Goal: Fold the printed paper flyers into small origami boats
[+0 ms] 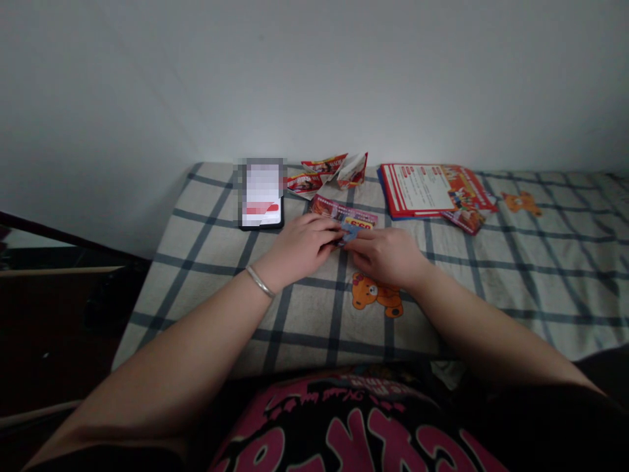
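In the head view, the left hand (307, 244) has its fingers bent and close together, pinching a purplish printed card (339, 208) on the checked cloth (211, 262); the right hand (386, 252) pinches the same card's near edge, fingertips almost meeting the left's. Red digits on the card's yellow patch appear upside down (too blurred to read surely). Beyond lie 3 folded red papers (308, 184), with a lit phone (262, 187) to their left and a red-bordered leaflet stack (420, 190) to their right, its small print illegible
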### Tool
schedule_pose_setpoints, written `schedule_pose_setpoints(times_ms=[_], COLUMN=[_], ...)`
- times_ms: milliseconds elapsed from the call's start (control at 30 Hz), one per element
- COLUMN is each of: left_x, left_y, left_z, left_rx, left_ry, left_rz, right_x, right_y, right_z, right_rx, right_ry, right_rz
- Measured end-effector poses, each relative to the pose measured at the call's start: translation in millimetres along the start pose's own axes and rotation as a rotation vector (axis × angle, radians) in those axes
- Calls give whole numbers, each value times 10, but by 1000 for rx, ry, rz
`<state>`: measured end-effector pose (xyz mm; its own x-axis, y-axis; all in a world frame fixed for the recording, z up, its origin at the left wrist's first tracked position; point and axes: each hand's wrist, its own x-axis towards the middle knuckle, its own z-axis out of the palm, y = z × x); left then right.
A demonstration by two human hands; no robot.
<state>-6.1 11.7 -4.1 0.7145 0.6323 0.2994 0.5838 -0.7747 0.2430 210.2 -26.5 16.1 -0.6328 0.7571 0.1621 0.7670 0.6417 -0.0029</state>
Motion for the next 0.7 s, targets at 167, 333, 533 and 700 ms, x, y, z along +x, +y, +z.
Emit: schedule_pose_setpoints(times_ms=[167, 333, 533, 700], left_x=[-11, -5, 4, 0], left_y=[-2, 16, 37, 25], left_z=[1, -18, -24, -6], left_rx=[15, 12, 1, 11], left_ry=[-11, -11, -12, -5], left_rz=[4, 0, -8, 1], right_x=[-12, 29, 84, 73], right_y=[20, -18, -49, 55], right_z=[36, 2, -62, -128], right_rx=[75, 98, 116, 71], right_ry=[20, -26, -92, -158], right_rz=[-54, -59, 126, 312])
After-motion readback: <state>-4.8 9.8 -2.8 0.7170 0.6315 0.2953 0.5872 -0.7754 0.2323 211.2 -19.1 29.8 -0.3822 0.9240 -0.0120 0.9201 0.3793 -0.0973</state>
